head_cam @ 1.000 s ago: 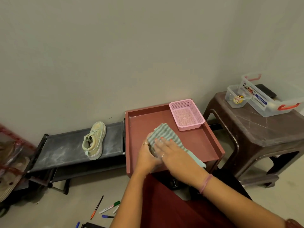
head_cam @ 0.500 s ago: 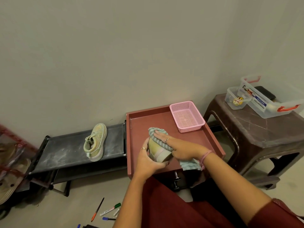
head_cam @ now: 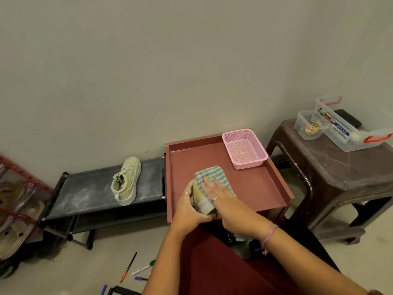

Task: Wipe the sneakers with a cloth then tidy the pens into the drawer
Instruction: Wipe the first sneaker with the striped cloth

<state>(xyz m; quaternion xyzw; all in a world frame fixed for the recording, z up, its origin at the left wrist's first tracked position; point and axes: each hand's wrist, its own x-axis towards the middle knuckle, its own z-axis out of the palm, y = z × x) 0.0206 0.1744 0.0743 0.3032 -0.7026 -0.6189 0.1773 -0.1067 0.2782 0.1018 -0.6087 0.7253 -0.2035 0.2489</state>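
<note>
Gripping a pale green sneaker (head_cam: 202, 201) over the red tray tabletop (head_cam: 251, 188), the left hand (head_cam: 189, 207) curls round it; the right hand (head_cam: 225, 201), fingers spread flat, presses a striped green cloth (head_cam: 209, 173) onto it. Pens (head_cam: 136, 269) lie on the floor.

Both forearms enter from bottom of frame, converging at lower centre. Left hand (head_cam: 189, 206): fingers curled in a grip, ring on one finger. Right hand (head_cam: 223, 201): palm down, fingers extended flat and pressing, ring visible, pink band at wrist.
</note>
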